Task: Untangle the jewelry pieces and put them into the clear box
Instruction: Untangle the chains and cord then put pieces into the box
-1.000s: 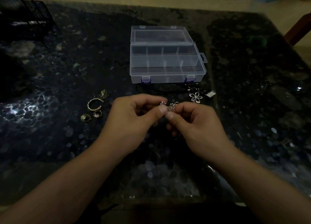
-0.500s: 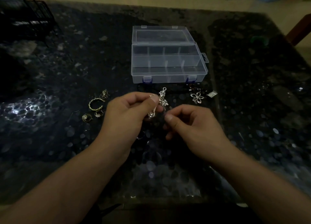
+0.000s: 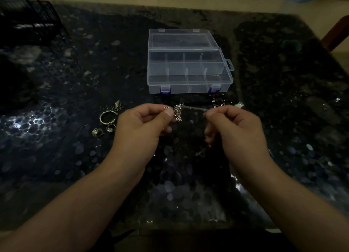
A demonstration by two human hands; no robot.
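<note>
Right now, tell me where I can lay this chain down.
Bare tabletop lies between your forearms, below the chain. Crowded: rings beside the left hand, small pieces in front of the clear box.

Dim overall, with a dark speckled stone tabletop (image 3: 75, 81) catching glare at the left. Beyond its far edge, pale beige floor (image 3: 188, 2); a black wire rack (image 3: 32, 24) at the far left corner. At the right edge, possibly a reddish-brown chair (image 3: 338, 32).
</note>
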